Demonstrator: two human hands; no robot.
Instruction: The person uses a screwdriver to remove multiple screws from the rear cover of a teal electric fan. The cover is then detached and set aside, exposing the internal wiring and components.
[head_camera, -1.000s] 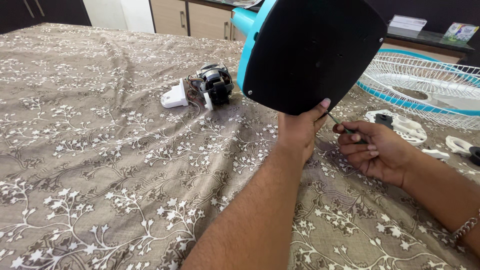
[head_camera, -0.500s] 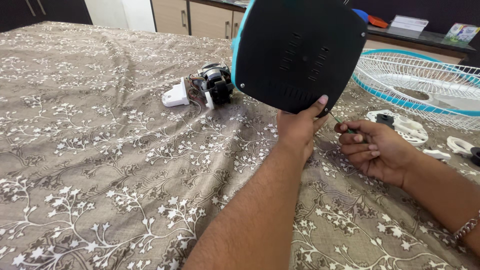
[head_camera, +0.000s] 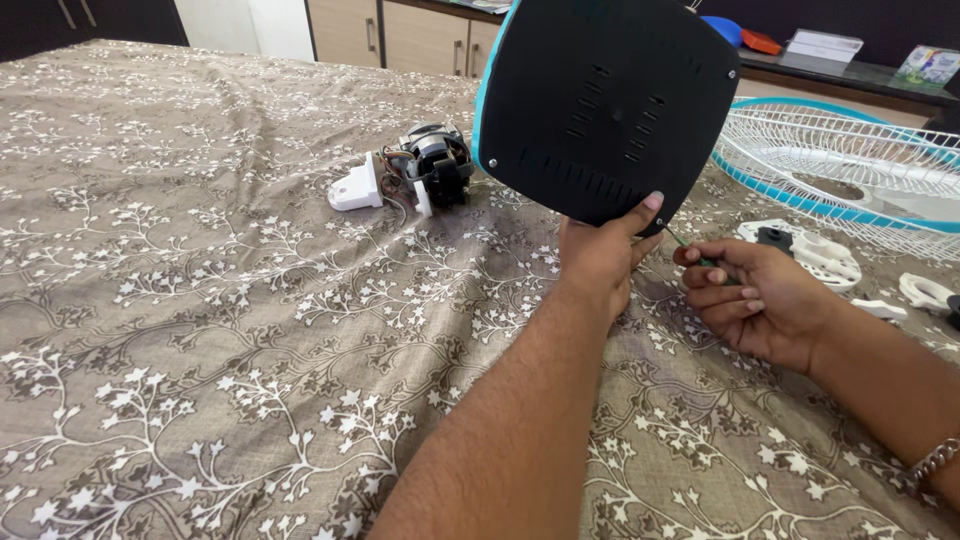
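Observation:
My left hand (head_camera: 598, 255) grips the lower edge of a black fan base plate with a teal rim (head_camera: 610, 105), holding it tipped up so its vented underside faces me. Just to its right my right hand (head_camera: 758, 300) is closed around a thin green-handled screwdriver (head_camera: 690, 248), whose tip points toward the plate's lower corner near my left thumb. Both hands hover over a brown bedspread with a white floral pattern (head_camera: 220, 300).
A fan motor with wires and a white bracket (head_camera: 405, 175) lies on the bedspread left of the plate. A white wire fan guard with a teal ring (head_camera: 850, 170) and several white plastic parts (head_camera: 810, 250) sit at the right. Wooden cabinets (head_camera: 400, 30) stand behind.
The base plate has been turned so its vented black underside now faces me more squarely, and it sits slightly higher. My right hand with the screwdriver has barely shifted.

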